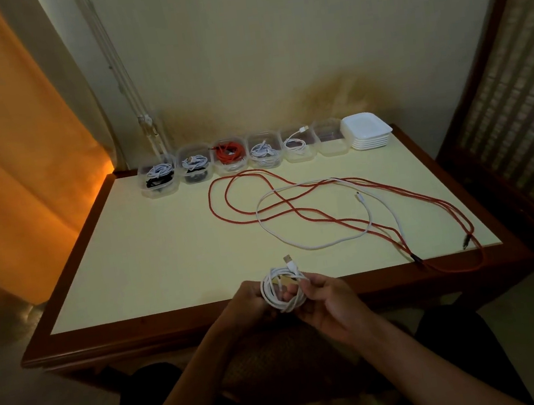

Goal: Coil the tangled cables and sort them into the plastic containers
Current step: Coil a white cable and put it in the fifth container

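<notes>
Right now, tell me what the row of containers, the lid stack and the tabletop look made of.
Containers: clear, thin plastic; coiled cables show through the walls.
Lid stack: opaque white plastic, smooth, probably moulded.
Tabletop: pale matt surface, perhaps laminate, framed by glossy dark wood.

I see a row of containers (pixel 229 159) along the table's (pixel 163 250) far edge, a stack of lids (pixel 367 131) at its right end. Loose cables (pixel 327 208) sprawl right of centre. My hands (pixel 326 300) hold a coil (pixel 284 290) over the near edge.
</notes>
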